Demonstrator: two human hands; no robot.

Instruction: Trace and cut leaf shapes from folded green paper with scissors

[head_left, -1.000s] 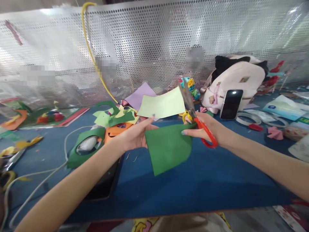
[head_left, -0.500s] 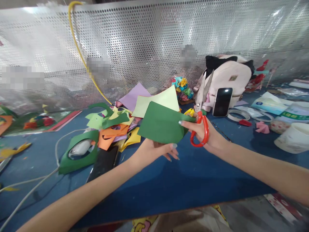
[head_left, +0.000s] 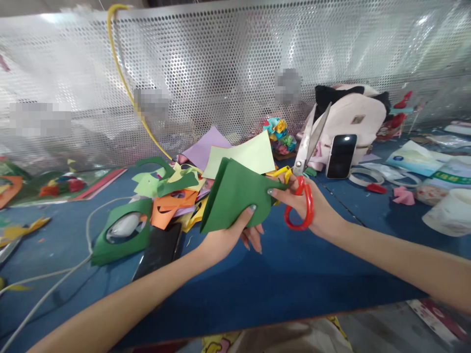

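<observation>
Folded dark green paper point(head_left: 239, 196) hangs above the table, gripped by my left hand point(head_left: 230, 235), its thumb on the front and its other fingers behind. My right hand point(head_left: 312, 206) pinches a thin strip at the paper's right edge. The same hand carries scissors with red handles point(head_left: 310, 203), their parted blades pointing up, away from the paper. Behind the green paper are a pale green sheet point(head_left: 245, 154) and a purple sheet point(head_left: 206, 147).
Colored paper scraps point(head_left: 172, 201) lie at centre left, near a black phone point(head_left: 158, 250) and a green cutout over a white mouse point(head_left: 125, 226). A pale backpack point(head_left: 362, 115), an upright phone point(head_left: 341, 156) and tape rolls point(head_left: 366, 176) stand at right.
The green paper has tilted and shifted left, showing its folded layers. My left thumb has come onto its front. My right hand and the scissors have moved slightly left.
</observation>
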